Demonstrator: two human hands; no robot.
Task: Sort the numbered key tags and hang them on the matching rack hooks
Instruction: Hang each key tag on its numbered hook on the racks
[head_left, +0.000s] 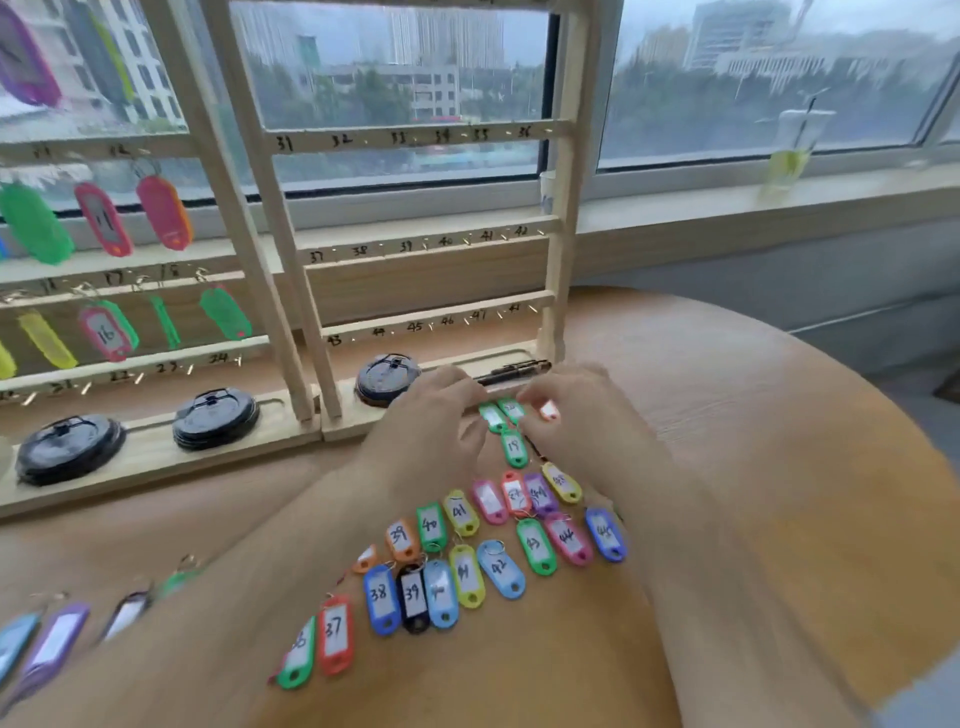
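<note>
Several coloured numbered key tags lie in rows on the round wooden table (727, 467), among them a blue 38 (382, 597), a red 37 (336, 634) and a green 40 (431, 526). A small cluster lies by the rack base, including a green 19 (514, 447) and two more green tags (492, 417). My left hand (426, 421) reaches there, fingertips touching the green tags. My right hand (582, 415) reaches beside it, and an orange tag (549, 410) shows between its fingers. The right rack (415, 136) has bare hooks numbered 31 to 48. The left rack (130, 280) carries hung tags.
Black round lids (70, 452) sit in recesses of the rack bases, one (387, 376) just behind my left hand. Dark pens (514, 370) lie in the base groove. More tags (57, 639) lie at the table's left edge. A drink cup (792, 150) stands on the windowsill.
</note>
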